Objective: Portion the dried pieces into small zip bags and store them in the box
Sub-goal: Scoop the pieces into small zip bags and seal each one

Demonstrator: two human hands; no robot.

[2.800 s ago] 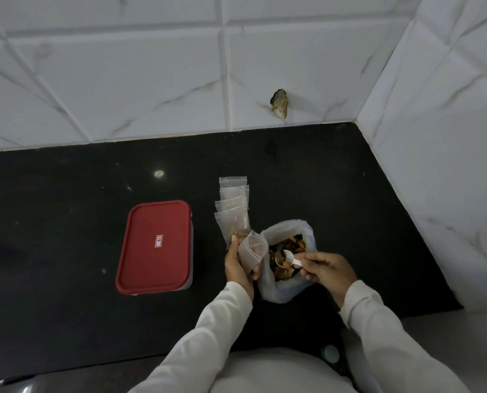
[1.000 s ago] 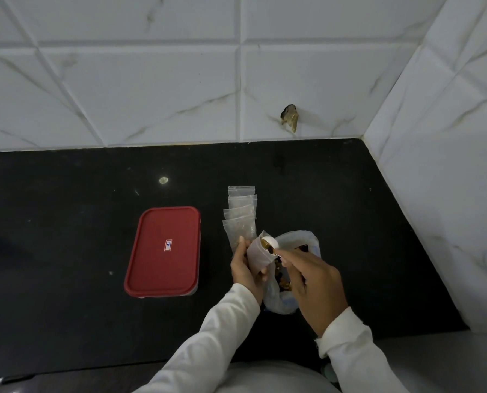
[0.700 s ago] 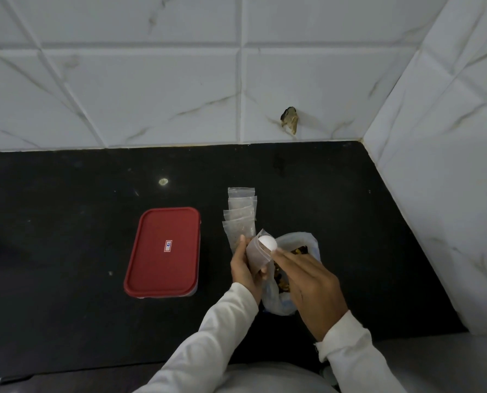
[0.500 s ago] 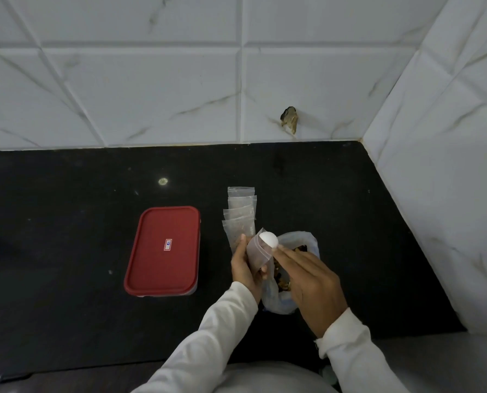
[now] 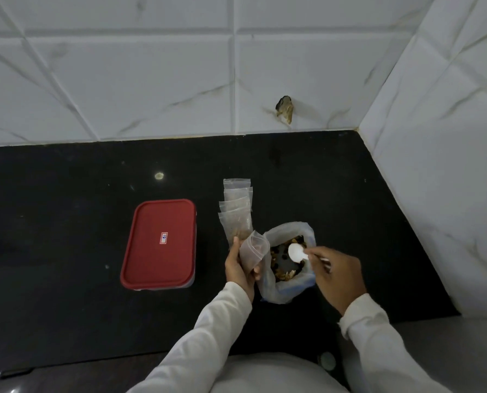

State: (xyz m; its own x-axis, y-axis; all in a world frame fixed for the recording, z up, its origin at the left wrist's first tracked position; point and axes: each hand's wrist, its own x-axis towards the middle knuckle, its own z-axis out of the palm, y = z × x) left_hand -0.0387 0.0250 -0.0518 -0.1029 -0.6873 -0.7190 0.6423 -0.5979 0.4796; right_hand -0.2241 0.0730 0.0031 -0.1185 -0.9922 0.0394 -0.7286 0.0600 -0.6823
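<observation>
Left hand [image 5: 241, 269] grips small clear zip bag [image 5: 253, 249], mouth open; right hand [image 5: 334, 275] pinches white plastic spoon [image 5: 296, 252] over large open bag of dried pieces [image 5: 286, 262] between the hands. Fanned empty zip bags [image 5: 235, 207] lie just beyond left hand; lidded red rectangular plastic box [image 5: 159, 243] sits further left.

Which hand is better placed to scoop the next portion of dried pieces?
Right. The right hand holds the white spoon over the open bag of dried pieces; the left hand grips the small zip bag beside it.
</observation>
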